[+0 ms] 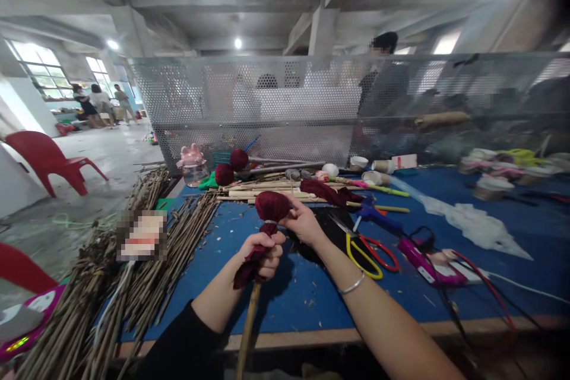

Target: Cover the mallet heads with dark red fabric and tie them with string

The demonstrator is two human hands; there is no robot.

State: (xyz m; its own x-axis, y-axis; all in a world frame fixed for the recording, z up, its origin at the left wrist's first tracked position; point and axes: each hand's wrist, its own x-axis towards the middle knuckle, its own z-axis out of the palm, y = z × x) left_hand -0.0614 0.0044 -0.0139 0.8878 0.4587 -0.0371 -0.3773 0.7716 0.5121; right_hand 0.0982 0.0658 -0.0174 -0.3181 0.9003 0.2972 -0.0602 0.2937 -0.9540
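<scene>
Left hand [268, 254] gripped maroon cloth [269, 206] round a stick [248, 323], above the surface's [312, 306] near edge. Right hand [304, 222] touched the cloth's bulb; its grip could not be told.

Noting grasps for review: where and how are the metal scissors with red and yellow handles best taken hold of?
Probably by the handle loops, from the near right side: they splay toward the camera, while the blades point away.

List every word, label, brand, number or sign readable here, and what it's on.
No text is readable.
Purple device at right: label too small.
Purple device at lower left: lit yellow display, too blurred.
Pale card at the back: markings too small.
Pixelated panel over the sticks: obscured.
</scene>
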